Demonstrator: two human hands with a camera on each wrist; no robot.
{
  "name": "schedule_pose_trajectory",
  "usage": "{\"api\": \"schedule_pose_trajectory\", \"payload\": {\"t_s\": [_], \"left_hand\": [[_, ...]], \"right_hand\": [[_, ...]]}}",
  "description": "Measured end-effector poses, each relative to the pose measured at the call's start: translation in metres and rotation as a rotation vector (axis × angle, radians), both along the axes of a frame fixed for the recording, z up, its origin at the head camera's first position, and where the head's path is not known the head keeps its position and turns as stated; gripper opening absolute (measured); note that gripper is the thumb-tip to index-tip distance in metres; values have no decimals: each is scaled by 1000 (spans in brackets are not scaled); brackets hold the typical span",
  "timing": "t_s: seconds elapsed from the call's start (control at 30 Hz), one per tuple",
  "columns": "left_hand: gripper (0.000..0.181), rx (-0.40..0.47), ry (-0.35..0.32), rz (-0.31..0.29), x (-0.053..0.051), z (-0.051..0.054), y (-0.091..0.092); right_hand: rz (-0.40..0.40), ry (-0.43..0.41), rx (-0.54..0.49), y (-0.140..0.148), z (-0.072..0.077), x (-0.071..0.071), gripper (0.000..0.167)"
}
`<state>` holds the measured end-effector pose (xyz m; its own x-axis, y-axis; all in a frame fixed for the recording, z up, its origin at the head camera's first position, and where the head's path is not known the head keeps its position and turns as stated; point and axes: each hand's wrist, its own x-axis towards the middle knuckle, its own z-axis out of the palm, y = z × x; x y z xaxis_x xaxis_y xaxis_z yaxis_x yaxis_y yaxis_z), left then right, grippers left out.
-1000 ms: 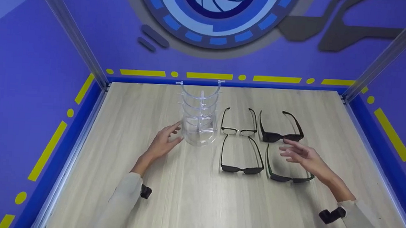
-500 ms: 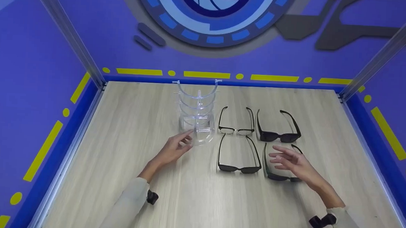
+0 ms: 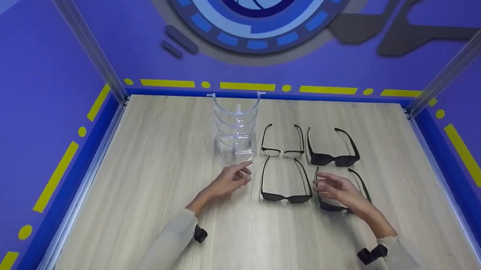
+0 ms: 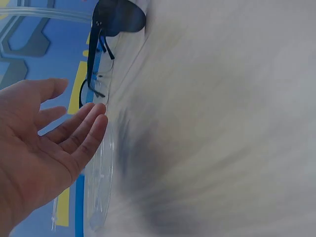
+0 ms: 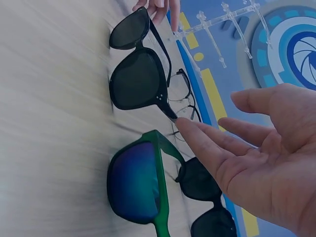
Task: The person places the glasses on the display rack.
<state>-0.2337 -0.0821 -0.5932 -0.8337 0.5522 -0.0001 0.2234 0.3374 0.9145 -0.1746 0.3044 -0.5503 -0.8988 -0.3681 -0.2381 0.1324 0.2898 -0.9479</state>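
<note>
My left hand [image 3: 230, 181] hovers just in front of the base of a clear plastic glasses stand [image 3: 237, 124], its fingers loosely bent and holding nothing. Over the green-framed sunglasses [image 5: 136, 177] at the front right, my right hand [image 3: 340, 192] hangs with relaxed fingers, also holding nothing. To the left of that hand lie black sunglasses [image 3: 285, 197], lenses toward me and temples spread. Behind them is a pair of clear-lensed eyeglasses [image 3: 282, 153]. Thick black sunglasses [image 3: 334, 159] lie at the back right. The stand's curved tiers hold no glasses.
The wooden tabletop [image 3: 157, 147] is bounded by a blue back wall [image 3: 104, 54] with yellow marks and by side walls with metal posts. A black wrist camera [image 3: 372, 254] sits on the right sleeve, another on the left.
My left hand has moved right from the stand's left side to the front of its base. My right hand has shifted a little left and toward me. The glasses stay put.
</note>
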Motion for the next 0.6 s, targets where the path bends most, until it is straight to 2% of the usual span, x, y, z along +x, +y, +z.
{"api": "schedule_pose_trajectory", "payload": {"t_s": [0.17, 0.4, 0.6], "left_hand": [[61, 74, -93, -13, 4, -4, 14], [65, 150, -210, -3, 9, -8, 26], [61, 161, -225, -2, 12, -11, 33]], "right_hand": [[15, -21, 9, -5, -3, 0, 62], [-28, -25, 4, -13, -12, 0, 60], [-58, -30, 6, -22, -18, 0, 63]]}}
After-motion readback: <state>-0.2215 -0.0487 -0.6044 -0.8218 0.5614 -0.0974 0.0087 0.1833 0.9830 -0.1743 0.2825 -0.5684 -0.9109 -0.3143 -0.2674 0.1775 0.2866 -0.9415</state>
